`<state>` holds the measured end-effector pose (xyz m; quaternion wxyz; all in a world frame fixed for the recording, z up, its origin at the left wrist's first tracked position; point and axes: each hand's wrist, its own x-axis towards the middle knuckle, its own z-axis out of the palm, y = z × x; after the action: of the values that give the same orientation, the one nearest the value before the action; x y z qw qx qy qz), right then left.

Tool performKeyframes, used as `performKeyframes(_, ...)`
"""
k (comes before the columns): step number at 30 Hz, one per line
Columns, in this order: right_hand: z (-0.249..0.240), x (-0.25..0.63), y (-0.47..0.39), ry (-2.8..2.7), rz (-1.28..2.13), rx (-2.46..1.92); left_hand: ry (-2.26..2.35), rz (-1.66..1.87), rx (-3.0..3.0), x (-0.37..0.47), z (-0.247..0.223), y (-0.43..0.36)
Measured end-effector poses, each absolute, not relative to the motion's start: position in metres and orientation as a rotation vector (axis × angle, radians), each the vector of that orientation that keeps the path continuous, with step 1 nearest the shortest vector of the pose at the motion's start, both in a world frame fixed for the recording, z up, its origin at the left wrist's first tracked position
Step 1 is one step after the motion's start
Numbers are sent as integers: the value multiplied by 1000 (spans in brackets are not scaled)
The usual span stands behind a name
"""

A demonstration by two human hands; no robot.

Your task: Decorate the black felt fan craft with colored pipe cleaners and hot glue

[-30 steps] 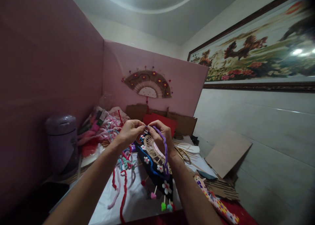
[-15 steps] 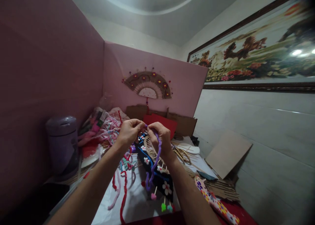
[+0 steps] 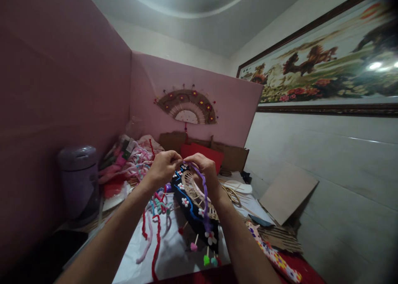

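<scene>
A purple fuzzy strand [image 3: 204, 186] is pinched at its upper end between the fingertips of my left hand [image 3: 163, 166] and my right hand [image 3: 203, 170], which are close together. From there the strand arches past my right hand and hangs down, its lower end blurred. Below my hands lies a black fan-shaped piece [image 3: 190, 209] with white flowers, blue lines and an open lattice of sticks. Coloured tufts on sticks, such as a green one [image 3: 207, 260], stick out at its near edge. The exact grip at my fingertips is too small to make out.
Red strands [image 3: 156, 246] and other coloured strands lie left of the black fan. A purple canister [image 3: 78, 184] stands at the left. Gold rings [image 3: 231, 196], a floral strip [image 3: 275, 257] and cardboard are at the right. A brown fan [image 3: 186, 103] hangs on the pink board behind.
The purple strand's hanging part has swung to the right, from over the fan's middle toward my right wrist, uncovering a red tuft. My hands have barely moved.
</scene>
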<state>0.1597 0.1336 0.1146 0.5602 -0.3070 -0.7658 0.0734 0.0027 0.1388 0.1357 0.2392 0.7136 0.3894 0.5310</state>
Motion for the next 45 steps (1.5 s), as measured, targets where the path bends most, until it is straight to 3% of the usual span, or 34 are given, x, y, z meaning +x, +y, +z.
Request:
performKeyframes(9,125,153,127,-1549,1161,-735,1034,1561,1826,2,136,137)
performKeyframes(17,125,142,118,-1498,1023,-711,878,1521,1495,17,136,127)
performKeyframes(23,122,142,116,-1664,478,-839,880,1630,1488,24,131,127)
performKeyframes(31,130,156,111,-1824,86,-1062,945,1696,1862,9,139,123)
performKeyframes(45,129,139,99,-1692,297,-896,786,1641,1464,23,136,116)
